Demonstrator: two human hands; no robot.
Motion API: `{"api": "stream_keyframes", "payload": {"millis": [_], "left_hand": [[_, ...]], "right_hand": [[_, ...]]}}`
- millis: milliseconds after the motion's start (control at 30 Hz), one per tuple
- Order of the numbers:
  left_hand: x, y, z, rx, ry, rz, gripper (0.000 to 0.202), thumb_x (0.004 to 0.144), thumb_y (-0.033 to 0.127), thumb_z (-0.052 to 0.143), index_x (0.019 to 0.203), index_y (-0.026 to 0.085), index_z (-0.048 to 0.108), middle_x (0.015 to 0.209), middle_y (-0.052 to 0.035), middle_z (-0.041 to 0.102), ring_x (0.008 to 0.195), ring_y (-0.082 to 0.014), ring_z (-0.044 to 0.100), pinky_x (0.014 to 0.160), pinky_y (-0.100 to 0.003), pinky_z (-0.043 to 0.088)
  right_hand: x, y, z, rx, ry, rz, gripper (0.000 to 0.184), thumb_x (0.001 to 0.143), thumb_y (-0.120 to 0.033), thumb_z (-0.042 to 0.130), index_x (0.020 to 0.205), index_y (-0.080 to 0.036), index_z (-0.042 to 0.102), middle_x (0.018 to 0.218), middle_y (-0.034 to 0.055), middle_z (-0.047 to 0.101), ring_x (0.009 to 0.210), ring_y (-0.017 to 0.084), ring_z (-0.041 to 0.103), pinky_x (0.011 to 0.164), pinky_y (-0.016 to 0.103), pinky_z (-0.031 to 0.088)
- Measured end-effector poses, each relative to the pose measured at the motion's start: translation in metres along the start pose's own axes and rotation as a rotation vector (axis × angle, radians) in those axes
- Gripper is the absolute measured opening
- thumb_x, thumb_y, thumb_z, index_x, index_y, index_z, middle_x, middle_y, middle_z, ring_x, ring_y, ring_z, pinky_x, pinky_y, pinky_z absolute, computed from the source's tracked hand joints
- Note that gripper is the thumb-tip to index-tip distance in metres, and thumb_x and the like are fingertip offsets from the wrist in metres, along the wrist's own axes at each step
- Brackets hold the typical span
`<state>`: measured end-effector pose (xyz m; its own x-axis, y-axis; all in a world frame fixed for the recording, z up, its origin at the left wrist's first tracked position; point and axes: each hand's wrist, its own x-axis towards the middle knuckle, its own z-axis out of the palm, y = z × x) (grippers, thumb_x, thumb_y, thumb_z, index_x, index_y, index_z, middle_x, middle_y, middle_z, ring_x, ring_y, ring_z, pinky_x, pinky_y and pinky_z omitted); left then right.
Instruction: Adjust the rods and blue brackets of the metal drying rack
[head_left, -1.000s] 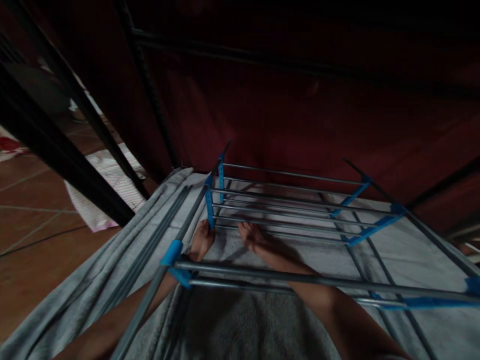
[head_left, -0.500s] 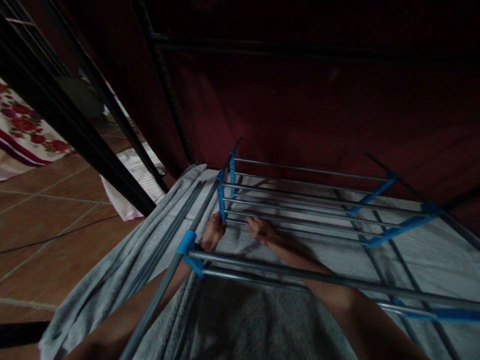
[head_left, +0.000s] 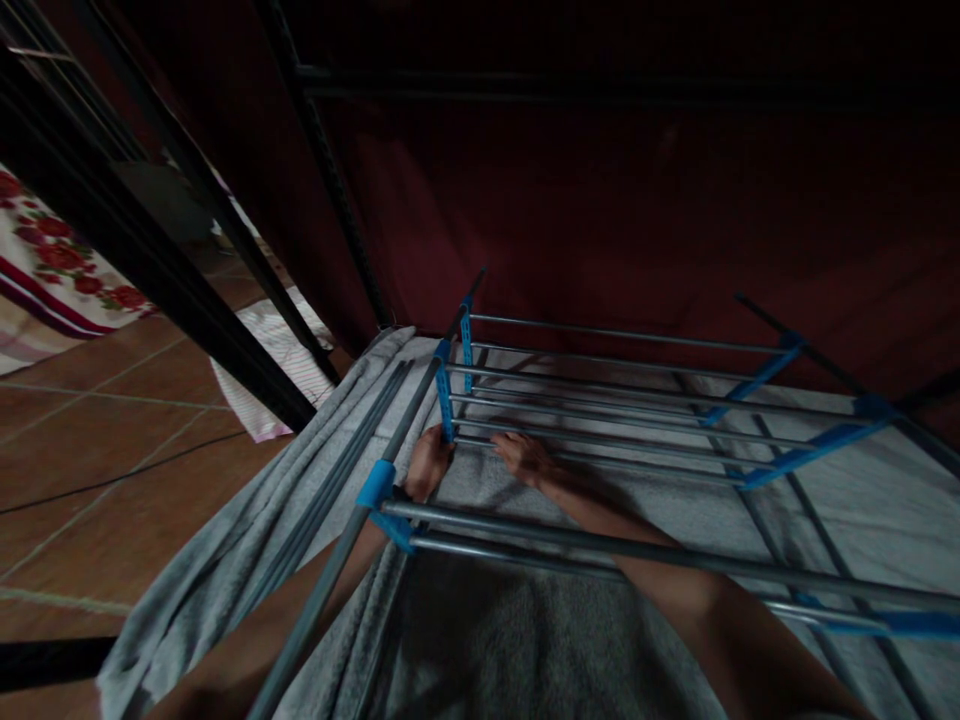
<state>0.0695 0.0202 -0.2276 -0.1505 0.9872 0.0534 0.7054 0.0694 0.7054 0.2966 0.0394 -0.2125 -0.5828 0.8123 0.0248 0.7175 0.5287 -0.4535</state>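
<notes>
A rack of grey metal tubes joined by blue plastic brackets lies on a grey blanket point(head_left: 517, 620). My left hand point(head_left: 429, 466) is closed around the lower end of a blue bracket point(head_left: 445, 395) on the rack's left side. To its right, my right hand point(head_left: 523, 459) has its fingers curled on the lowest metal tube point(head_left: 652, 467) of that section, close to the bracket. Part of each hand's grip is hidden. Both forearms pass under a nearer crossbar point(head_left: 570, 533), which meets the left side tube at another blue bracket point(head_left: 377, 484).
Several loose tubes point(head_left: 330, 480) lie on the blanket at the left. Blue brackets point(head_left: 821, 447) hold the rack's right side. Behind stands a dark red fabric wall point(head_left: 600, 230). Black metal posts point(head_left: 161, 250), a striped cloth point(head_left: 259, 370) and a tiled floor point(head_left: 112, 440) are at the left.
The view has shifted very slightly, moving the floor and the rack's right end a little to the right. Both hands stay at the same bracket and tube.
</notes>
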Motion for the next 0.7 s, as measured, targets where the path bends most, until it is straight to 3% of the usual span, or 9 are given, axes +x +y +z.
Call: {"api": "stream_keyframes", "payload": {"millis": [167,433,700], "left_hand": [[-0.003,0.005,0.0,0.062,0.009,-0.013,0.012,0.084,0.013,0.056,0.093,0.017,0.063,0.096,-0.0071,0.071,0.089,-0.0201,0.065,0.078,-0.028,0.047],[-0.015,0.018,0.009,0.182,0.045,-0.085,0.017,0.088,0.017,0.053,0.103,0.016,0.061,0.099,-0.013,0.068,0.092,-0.0245,0.065,0.076,-0.032,0.044],[-0.015,0.012,0.009,0.159,0.023,-0.051,0.013,0.088,0.018,0.053,0.1,0.014,0.059,0.097,-0.013,0.065,0.091,-0.0242,0.062,0.078,-0.034,0.042]], "right_hand": [[0.0,0.004,0.003,-0.002,-0.001,-0.023,0.032,0.105,-0.024,0.038,0.122,-0.014,0.064,0.116,0.0053,0.065,0.104,0.016,0.057,0.093,0.026,0.04],[-0.001,0.012,0.011,-0.082,-0.01,-0.064,0.031,0.104,-0.024,0.037,0.119,-0.019,0.064,0.117,0.0064,0.066,0.109,0.021,0.059,0.094,0.03,0.044],[0.002,0.017,0.014,-0.063,-0.045,-0.058,0.032,0.103,-0.025,0.037,0.12,-0.02,0.064,0.122,0.009,0.065,0.115,0.024,0.058,0.098,0.035,0.045]]}}
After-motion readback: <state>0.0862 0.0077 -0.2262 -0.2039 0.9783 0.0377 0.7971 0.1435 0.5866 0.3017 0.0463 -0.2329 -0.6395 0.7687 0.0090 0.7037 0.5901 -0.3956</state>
